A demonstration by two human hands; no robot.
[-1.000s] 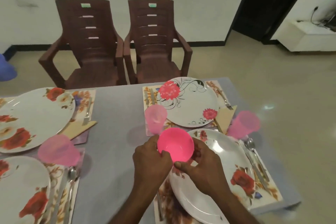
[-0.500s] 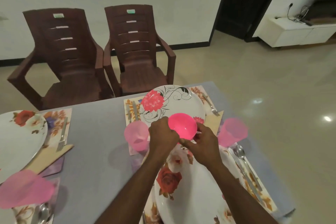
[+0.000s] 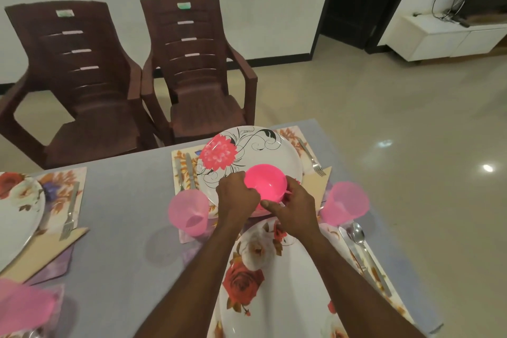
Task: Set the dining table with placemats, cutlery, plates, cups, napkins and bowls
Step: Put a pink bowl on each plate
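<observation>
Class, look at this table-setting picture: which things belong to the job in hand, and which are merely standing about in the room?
Part of the job: pink bowl held by left hand and right hand; far plate; near plate; pink cups; fork; spoon; napkin; placemat.

Just standing about: brown chairs; white cabinet.

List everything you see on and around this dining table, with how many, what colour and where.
bowl: 1, bright pink, over far plate, gripped by both hands
plates: 3, white floral, far, near, left edge
cups: 3, translucent pink, beside settings
forks: 2, silver, on placemats
spoon: 1, silver, right of near plate
napkins: 2, beige, under forks
table: 1, grey
chairs: 2, brown, beyond table
left hand: on bowl's left
right hand: on bowl's right
</observation>
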